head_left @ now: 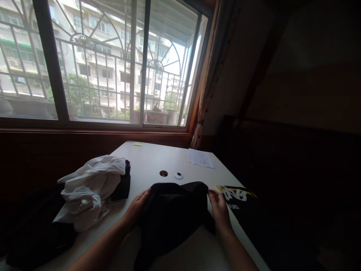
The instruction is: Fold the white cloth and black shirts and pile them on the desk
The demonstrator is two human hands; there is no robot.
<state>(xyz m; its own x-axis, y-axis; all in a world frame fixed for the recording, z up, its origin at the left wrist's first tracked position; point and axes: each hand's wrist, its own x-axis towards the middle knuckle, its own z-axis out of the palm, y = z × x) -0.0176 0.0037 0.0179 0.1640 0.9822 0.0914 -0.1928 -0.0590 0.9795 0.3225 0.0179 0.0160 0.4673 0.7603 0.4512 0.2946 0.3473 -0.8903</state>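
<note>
At six o'clock on the white worktop (149,160), with twelve toward the window (101,67), I hold a black cloth (175,216): my left hand (138,205) pinches its ten o'clock edge, my right hand (220,210) its two o'clock corner. Past the cloth's upper edge, room to move runs from eleven to one o'clock up to the far rim, with a round hole (163,173) and a cap (178,175) partway. Crumpled white cloth (93,180) bounds me at nine to ten. Papers (201,158) lie at one, near the far right corner; at three, a black-and-yellow package (235,195) covers the right edge, just beside my fingers.
</note>
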